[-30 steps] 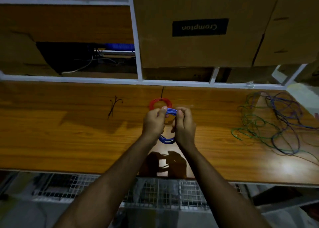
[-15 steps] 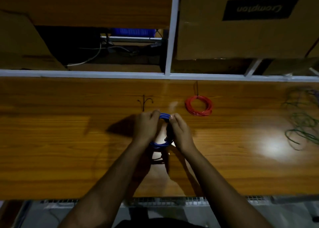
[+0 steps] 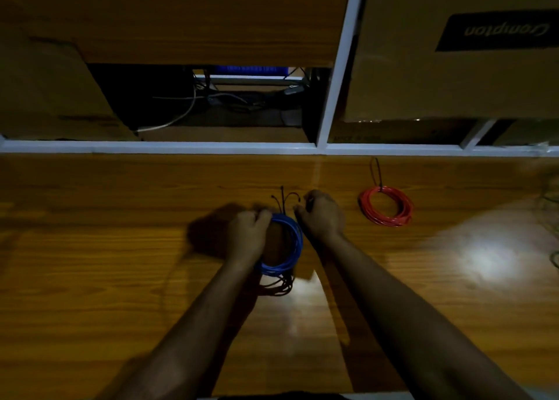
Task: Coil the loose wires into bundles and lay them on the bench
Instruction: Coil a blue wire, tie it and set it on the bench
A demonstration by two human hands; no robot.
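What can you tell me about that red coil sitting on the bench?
The red coil is thin, glossy red wire, plastic-coated by the look of it, wound into several round loops. It lies flat on the wooden bench, near the back edge, to the right of the right hand and apart from it. A thin black tie cinches it at the far side, its long tail pointing toward the shelf. Nothing but the bench and tie touches it.

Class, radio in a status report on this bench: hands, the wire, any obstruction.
Left hand gripping blue wire coil; right hand reaching black cable ties. Red coil tied, lying on bench. No obstruction.
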